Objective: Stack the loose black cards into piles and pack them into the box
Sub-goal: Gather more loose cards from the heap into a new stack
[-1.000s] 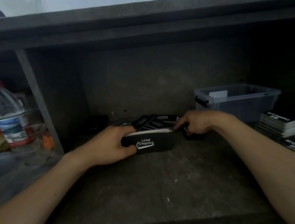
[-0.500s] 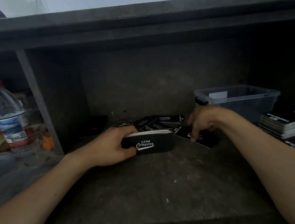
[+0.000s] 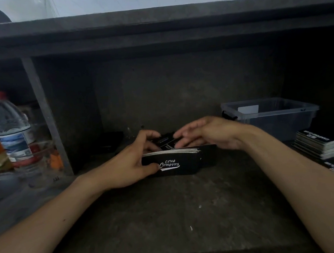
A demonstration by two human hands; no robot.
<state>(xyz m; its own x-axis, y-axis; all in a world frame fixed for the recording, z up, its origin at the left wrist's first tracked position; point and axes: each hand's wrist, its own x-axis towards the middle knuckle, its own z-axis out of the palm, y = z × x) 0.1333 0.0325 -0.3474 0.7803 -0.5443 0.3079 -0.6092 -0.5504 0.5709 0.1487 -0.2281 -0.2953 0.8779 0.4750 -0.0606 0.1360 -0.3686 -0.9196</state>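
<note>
Stacking step: left hand point(image 3: 129, 165) grips the card pile point(image 3: 177, 162) at its left end, right hand point(image 3: 206, 133) loose-fingered over its right end; next, likely gather loose cards point(image 3: 166, 141) behind, then fill the box point(image 3: 271, 118).

You've got the single head view here, looking forward and slightly down from close in, straight into the dark shelf bay point(image 3: 169, 216), its top board point(image 3: 154, 27) crossing the upper frame.

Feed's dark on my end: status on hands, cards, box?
Left hand grips black Club Camping card pile. Right hand open over its top. Loose black cards lie behind. Clear plastic box right rear, nothing seen in the way.
</note>
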